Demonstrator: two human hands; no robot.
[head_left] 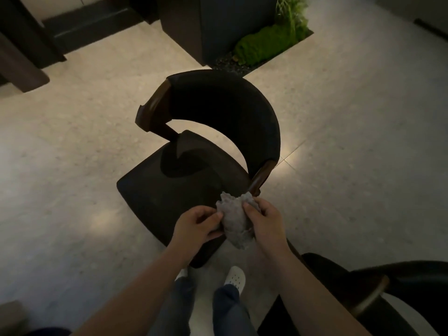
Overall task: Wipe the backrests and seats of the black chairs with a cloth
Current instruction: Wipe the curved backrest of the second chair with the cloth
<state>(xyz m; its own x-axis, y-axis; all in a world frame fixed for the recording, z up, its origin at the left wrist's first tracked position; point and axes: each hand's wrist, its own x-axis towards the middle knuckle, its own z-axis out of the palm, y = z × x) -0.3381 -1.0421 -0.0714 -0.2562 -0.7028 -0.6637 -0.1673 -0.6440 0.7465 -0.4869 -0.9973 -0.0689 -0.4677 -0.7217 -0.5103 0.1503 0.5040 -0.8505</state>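
Observation:
A black chair (169, 190) with a curved backrest (228, 110) and brown wooden arm ends stands in front of me on the pale floor. Above the near right corner of its seat I hold a crumpled grey cloth (234, 219) between both hands. My left hand (196, 225) pinches the cloth's left side with its fingertips. On the other side, my right hand (265, 220) grips the cloth, fingers curled over its top. The cloth is bunched up and hangs clear of the seat.
A second black chair (388, 294) with a wooden arm sits at the lower right, close to my right arm. A dark pillar (206, 25) and a planter with green moss (264, 43) stand behind the chair. Dark furniture (21, 49) lines the far left.

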